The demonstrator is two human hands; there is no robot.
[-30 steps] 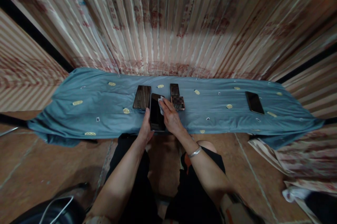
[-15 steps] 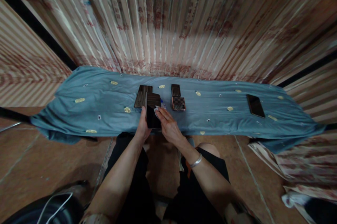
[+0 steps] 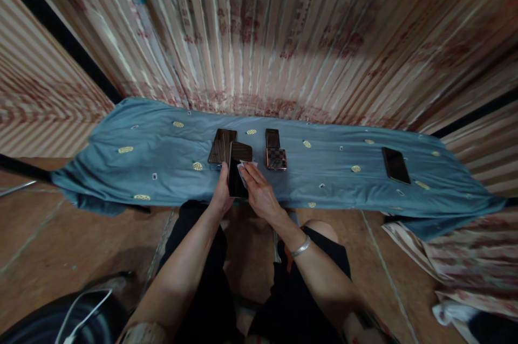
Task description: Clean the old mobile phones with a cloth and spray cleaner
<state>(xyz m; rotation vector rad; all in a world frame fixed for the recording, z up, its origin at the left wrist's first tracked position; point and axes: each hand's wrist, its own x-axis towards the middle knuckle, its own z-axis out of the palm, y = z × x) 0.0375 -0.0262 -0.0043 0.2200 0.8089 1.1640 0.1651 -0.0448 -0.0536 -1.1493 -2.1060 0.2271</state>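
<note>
My left hand grips the left edge of a dark smartphone, its thumb along the side. The phone is held up over the table's front edge, screen towards me. My right hand presses a white wipe against the right part of that screen, fingers together over it. Just behind the held phone lies a larger dark device, like a tablet or phone, partly hidden by it. To the right sits a folding phone, opened, with a chequered lower half.
A blue cloth with yellow prints covers the narrow table. Another dark phone lies at its right. Striped curtains hang behind and at both sides. A white cable rests on a black stool-like seat at lower left.
The held phone has turned slightly, and the wipe has shifted a little across its screen with my right hand. A blue patch beside the wipe is no longer visible. The view has shifted slightly.
</note>
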